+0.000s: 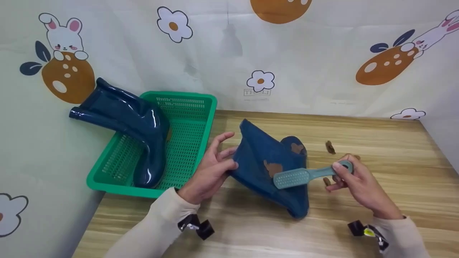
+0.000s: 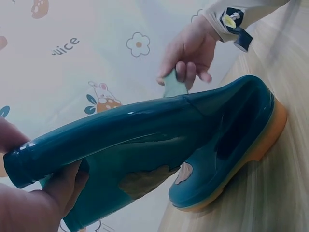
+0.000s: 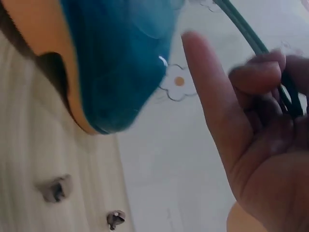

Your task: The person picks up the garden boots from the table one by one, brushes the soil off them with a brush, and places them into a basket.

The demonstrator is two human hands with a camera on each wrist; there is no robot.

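Observation:
A dark blue rain boot [image 1: 254, 154] lies tilted over the table, with brown patches [image 1: 274, 168] on its shaft and foot. My left hand [image 1: 211, 168] grips it at the top opening, the thumb against the cuff. In the left wrist view, the orange-brown sole [image 2: 272, 130] faces the tabletop. My right hand [image 1: 360, 184] holds a light green brush [image 1: 292, 178] by the end of its handle, one finger extended apart from the others. The brush head overlaps the shaft beside the larger patch in the head view; in the left wrist view the boot mostly hides it.
A green plastic basket [image 1: 206, 143] stands at left, with a second blue rain boot [image 1: 143, 122] leaning in it, its shaft over the rim. Small brown lumps [image 1: 330, 147] lie on the wooden table [image 1: 394, 161] at right. A printed wall covering [image 1: 308, 71] rises behind.

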